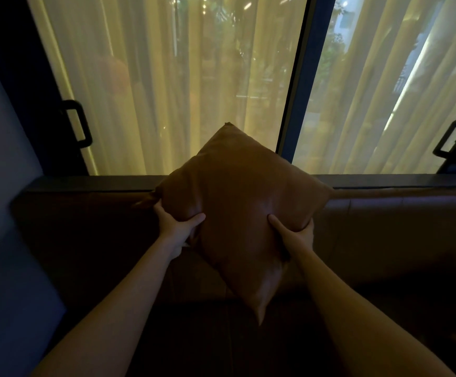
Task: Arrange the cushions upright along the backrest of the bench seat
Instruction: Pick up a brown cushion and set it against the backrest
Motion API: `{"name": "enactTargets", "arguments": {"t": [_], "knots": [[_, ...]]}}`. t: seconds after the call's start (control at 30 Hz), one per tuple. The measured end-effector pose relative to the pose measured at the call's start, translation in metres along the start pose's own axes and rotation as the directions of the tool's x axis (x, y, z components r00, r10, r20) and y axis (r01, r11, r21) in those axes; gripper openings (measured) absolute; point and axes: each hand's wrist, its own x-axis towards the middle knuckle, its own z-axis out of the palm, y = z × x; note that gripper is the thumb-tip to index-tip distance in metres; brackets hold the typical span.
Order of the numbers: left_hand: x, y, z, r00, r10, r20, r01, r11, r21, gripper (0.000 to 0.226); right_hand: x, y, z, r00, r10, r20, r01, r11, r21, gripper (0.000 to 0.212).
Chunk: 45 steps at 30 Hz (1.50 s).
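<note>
A brown leather cushion (237,202) is held in the air in front of the bench backrest (401,219), turned on its corner like a diamond. Its top corner reaches above the backrest, in front of the window; its bottom corner hangs over the dark seat (194,336). My left hand (176,227) grips the cushion's lower left edge, thumb pressed into the front. My right hand (295,232) grips the lower right edge the same way. No other cushion shows in this view.
A dark ledge (90,180) runs along the top of the backrest. Behind it are large windows with sheer yellow curtains (180,85), a dark frame post (300,77) and black handles (78,123). A blue-grey wall (1,186) closes the left end.
</note>
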Motion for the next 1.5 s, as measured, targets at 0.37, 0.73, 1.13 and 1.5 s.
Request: {"name": "enactTargets", "arguments": {"t": [0.37,0.73,1.13,1.5], "knots": [[-0.109,-0.077,-0.021,0.989,-0.14,-0.039,0.141,0.99,0.019,0.113,-0.086,0.065,-0.074,0.994,0.102,0.038,-0.102,0.995,-0.009,0.122],[-0.183,-0.199,-0.056,0.963,-0.217,-0.16,0.236,0.966,0.11,0.112,-0.155,0.179,-0.124,0.966,0.254,0.053,-0.25,0.966,-0.06,0.12],[-0.139,-0.358,-0.096,0.924,-0.323,-0.205,0.356,0.922,0.152,0.112,-0.147,0.359,-0.096,0.939,0.34,0.049,-0.333,0.937,-0.105,0.117],[-0.122,-0.405,-0.11,0.838,-0.501,-0.218,0.531,0.84,0.111,0.121,-0.131,0.408,-0.096,0.843,0.523,0.126,-0.49,0.843,-0.221,0.124]]}}
